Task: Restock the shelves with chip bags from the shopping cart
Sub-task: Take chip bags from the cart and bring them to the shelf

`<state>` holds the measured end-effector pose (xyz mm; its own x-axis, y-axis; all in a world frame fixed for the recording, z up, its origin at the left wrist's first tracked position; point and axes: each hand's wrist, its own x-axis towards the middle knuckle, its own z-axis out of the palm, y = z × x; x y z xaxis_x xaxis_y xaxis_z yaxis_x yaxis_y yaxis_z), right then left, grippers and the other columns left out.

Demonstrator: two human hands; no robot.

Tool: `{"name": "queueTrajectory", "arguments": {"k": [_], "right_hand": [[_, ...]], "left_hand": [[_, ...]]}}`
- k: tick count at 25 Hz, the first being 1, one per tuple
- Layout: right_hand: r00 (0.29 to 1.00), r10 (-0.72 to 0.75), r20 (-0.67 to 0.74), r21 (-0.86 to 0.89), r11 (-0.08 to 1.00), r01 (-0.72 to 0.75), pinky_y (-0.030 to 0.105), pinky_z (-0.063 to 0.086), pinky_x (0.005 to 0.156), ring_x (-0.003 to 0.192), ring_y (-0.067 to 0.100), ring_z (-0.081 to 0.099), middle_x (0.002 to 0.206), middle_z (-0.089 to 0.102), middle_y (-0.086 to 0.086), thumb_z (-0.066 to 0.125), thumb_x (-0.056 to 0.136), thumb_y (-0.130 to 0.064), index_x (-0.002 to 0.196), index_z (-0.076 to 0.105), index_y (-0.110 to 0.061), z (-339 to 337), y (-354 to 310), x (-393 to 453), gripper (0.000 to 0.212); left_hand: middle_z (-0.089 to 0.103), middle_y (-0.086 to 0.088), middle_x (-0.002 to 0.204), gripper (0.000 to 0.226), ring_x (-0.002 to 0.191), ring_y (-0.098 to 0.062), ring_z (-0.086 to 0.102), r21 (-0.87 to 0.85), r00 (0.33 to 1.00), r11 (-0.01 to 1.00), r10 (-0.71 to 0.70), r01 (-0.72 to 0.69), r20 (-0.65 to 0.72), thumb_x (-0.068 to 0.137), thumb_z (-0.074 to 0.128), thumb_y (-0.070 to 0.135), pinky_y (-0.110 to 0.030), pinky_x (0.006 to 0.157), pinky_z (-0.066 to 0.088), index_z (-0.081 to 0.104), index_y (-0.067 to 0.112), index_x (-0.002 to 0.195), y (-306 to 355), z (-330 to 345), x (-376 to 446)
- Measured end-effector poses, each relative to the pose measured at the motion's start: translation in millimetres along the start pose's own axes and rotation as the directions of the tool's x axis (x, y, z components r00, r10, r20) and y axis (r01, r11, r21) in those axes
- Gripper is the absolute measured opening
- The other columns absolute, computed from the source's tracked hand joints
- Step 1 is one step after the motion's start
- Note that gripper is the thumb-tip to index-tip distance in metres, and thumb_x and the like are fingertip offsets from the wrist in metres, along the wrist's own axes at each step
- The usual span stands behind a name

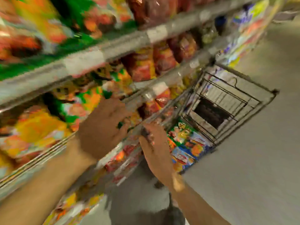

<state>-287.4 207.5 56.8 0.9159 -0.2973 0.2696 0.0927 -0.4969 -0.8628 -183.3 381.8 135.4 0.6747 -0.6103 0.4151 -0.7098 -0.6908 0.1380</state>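
Both hands (blurred) reach the shelves [116, 47].

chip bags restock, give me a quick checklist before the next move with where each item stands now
1. Left hand at the shelf edge, on the bags: ok.
2. Right hand near the same edge: ok.
3. Either hand gripping a bag: cannot tell, blurred.
4. Shopping cart within view beside the shelves: ok.
5. Chip bags left in the cart: ok.
6. Free gap on the shelf: cannot tell.
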Motion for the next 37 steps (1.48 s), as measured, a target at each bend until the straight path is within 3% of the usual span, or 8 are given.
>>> {"name": "queueTrajectory", "arguments": {"k": [3, 6, 13, 18, 20, 27, 32, 37], "right_hand": [[0.953, 0.283, 0.106, -0.044, 0.959, -0.280, 0.038, 0.047, 0.091, 0.110, 0.025, 0.053, 0.120, 0.055, 0.005, 0.061, 0.097, -0.016, 0.134, 0.053, -0.017, -28, 120, 27, 0.038], [0.759, 0.607, 0.234, -0.098, 0.792, -0.603, 0.045, 0.046, 0.099, 0.122, 0.036, 0.053, 0.132, 0.052, 0.013, 0.061, 0.097, -0.022, 0.147, 0.039, -0.018, -55, 235, 58, 0.054], [0.294, 0.910, 0.293, -0.207, 0.361, -0.909, 0.043, 0.049, 0.091, 0.119, 0.036, 0.058, 0.134, 0.058, 0.025, 0.054, 0.102, -0.015, 0.138, 0.047, 0.002, -77, 418, 171, 0.040], [0.040, 0.977, 0.211, -0.104, 0.063, -0.993, 0.014, 0.029, 0.026, 0.044, 0.024, 0.046, 0.065, 0.047, 0.019, 0.053, 0.098, 0.000, 0.066, 0.043, 0.002, -73, 496, 204, 0.034], [0.027, 0.993, 0.117, -0.061, 0.034, -0.998, 0.016, 0.038, 0.031, 0.033, 0.015, 0.048, 0.052, 0.049, 0.014, 0.060, 0.095, -0.004, 0.066, 0.044, -0.003, -66, 522, 209, 0.033], [0.114, 0.970, 0.216, 0.069, 0.101, -0.992, 0.046, 0.046, 0.107, 0.124, 0.031, 0.056, 0.137, 0.058, 0.010, 0.077, 0.085, -0.037, 0.143, 0.044, -0.006, -8, 571, 215, 0.073], [0.068, 0.989, 0.131, 0.117, 0.053, -0.992, 0.049, 0.047, 0.108, 0.125, 0.031, 0.056, 0.141, 0.055, 0.011, 0.081, 0.082, -0.034, 0.147, 0.036, -0.009, 9, 590, 210, 0.083], [0.045, 0.989, 0.141, 0.115, 0.029, -0.993, 0.043, 0.055, 0.097, 0.106, 0.026, 0.066, 0.115, 0.068, 0.010, 0.085, 0.079, -0.025, 0.126, 0.057, -0.006, -5, 578, 214, 0.058]], "left_hand": [[0.061, -0.010, 0.115, 0.028, 0.108, -0.027, 0.057, -0.211, 0.977, 0.978, 0.040, 0.005, 0.210, 0.096, 0.057, 0.029, -0.042, 0.092, 0.049, 0.067, 0.009, 0.113, 50, 121, 68], [0.061, -0.011, 0.118, 0.023, 0.113, -0.028, 0.056, -0.279, 0.899, 0.942, -0.048, 0.185, 0.435, 0.095, 0.065, 0.021, -0.041, 0.096, 0.046, 0.068, 0.009, 0.115, 74, 246, 115], [0.047, -0.021, 0.148, 0.070, 0.134, -0.035, 0.047, 0.020, 0.431, 0.830, -0.311, 0.558, 0.847, 0.092, 0.070, 0.036, -0.040, 0.110, 0.038, 0.043, 0.007, 0.151, 68, 456, 113], [0.053, -0.021, 0.145, 0.083, 0.133, -0.037, 0.050, 0.073, 0.377, 0.782, -0.377, 0.619, 0.846, 0.083, 0.079, 0.041, -0.045, 0.110, 0.041, 0.043, 0.006, 0.150, 38, 517, 101], [0.059, -0.020, 0.139, 0.086, 0.128, -0.037, 0.055, 0.044, 0.387, 0.741, -0.399, 0.670, 0.832, 0.078, 0.082, 0.041, -0.046, 0.107, 0.044, 0.047, 0.007, 0.148, 28, 532, 99], [0.043, -0.026, 0.150, 0.101, 0.136, -0.043, 0.044, 0.190, 0.312, 0.712, -0.510, 0.676, 0.802, 0.074, 0.087, 0.036, -0.050, 0.109, 0.041, 0.034, 0.001, 0.153, 6, 573, 49], [0.054, -0.018, 0.136, 0.086, 0.129, -0.039, 0.049, 0.301, 0.266, 0.729, -0.551, 0.615, 0.791, 0.068, 0.086, 0.053, -0.048, 0.104, 0.043, 0.056, 0.012, 0.137, 0, 579, 41], [0.057, -0.009, 0.112, 0.046, 0.117, -0.033, 0.051, 0.198, 0.449, 0.846, -0.445, 0.495, 0.775, 0.071, 0.083, 0.054, -0.045, 0.091, 0.047, 0.072, 0.013, 0.090, 7, 553, 56]]}}
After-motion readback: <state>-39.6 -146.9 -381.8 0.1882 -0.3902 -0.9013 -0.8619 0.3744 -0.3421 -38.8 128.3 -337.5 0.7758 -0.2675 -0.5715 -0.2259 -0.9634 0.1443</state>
